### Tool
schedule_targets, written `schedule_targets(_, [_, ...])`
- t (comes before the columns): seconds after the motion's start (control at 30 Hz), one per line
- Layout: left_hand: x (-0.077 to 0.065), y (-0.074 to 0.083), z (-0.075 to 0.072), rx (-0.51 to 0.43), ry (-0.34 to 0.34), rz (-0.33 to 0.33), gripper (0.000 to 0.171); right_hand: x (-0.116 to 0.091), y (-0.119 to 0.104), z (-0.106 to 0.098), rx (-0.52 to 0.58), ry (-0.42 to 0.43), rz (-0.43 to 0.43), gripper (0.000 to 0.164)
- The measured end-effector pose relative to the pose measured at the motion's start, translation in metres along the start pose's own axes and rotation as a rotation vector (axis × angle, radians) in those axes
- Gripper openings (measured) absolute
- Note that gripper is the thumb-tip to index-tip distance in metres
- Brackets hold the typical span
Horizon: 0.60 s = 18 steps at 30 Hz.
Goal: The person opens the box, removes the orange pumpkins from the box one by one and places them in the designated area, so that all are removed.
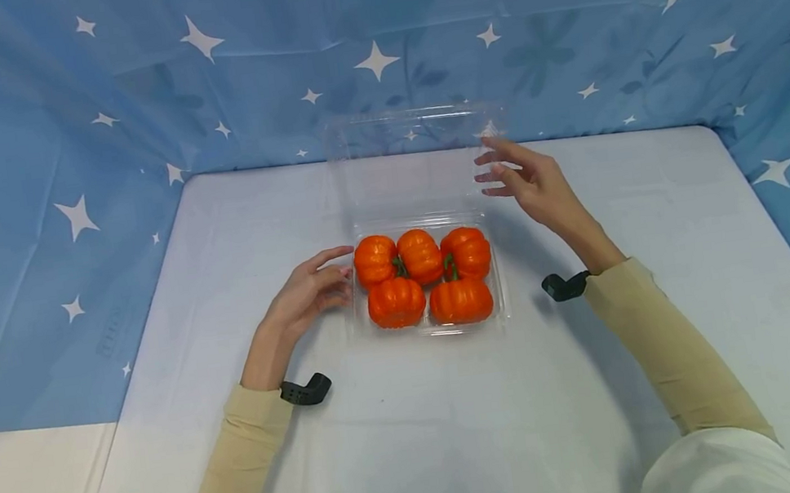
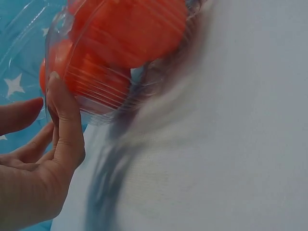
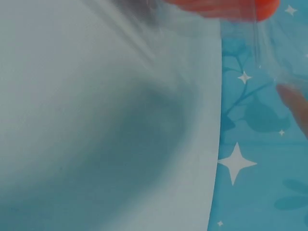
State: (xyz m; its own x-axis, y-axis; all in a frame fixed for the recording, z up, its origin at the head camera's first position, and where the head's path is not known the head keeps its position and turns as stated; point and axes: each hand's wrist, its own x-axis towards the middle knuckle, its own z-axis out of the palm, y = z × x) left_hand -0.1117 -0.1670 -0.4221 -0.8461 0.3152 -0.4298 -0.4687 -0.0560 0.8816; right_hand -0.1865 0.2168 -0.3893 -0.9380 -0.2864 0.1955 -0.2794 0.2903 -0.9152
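Observation:
A hinged clear plastic box (image 1: 503, 317) stands on the white table with its see-through lid (image 1: 409, 183) raised at the back. Several orange ribbed pumpkins (image 1: 397, 302) with green stems sit in its lower half in two rows. My left hand (image 1: 305, 294) is at the box's left side, a fingertip against the clear wall in the left wrist view. The fingers of my right hand (image 1: 531, 180) are spread loosely at the right edge of the lid. In the right wrist view only one fingertip of that hand shows, close to the clear plastic.
The white table (image 1: 419, 441) runs out on both sides of the box. A blue curtain (image 1: 257, 91) with white stars hangs behind and beside it. A pale panel (image 1: 18, 490) with printing lies at the lower left.

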Motion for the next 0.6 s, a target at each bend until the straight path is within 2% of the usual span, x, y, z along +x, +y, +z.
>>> schedule_targets(0.27, [0.003, 0.003, -0.001, 0.034, 0.038, -0.021, 0.043, 0.006, 0.008, 0.004, -0.004, -0.027, 0.071, 0.046])
schedule_targets(0.47, [0.008, 0.003, -0.004, 0.096, 0.058, -0.004, 0.041, 0.014, 0.019, 0.008, 0.020, -0.036, 0.152, 0.047])
schedule_targets(0.6, [0.012, 0.002, -0.005, 0.098, 0.047, 0.014, 0.039, 0.020, 0.028, 0.006, 0.057, -0.040, 0.188, 0.049])
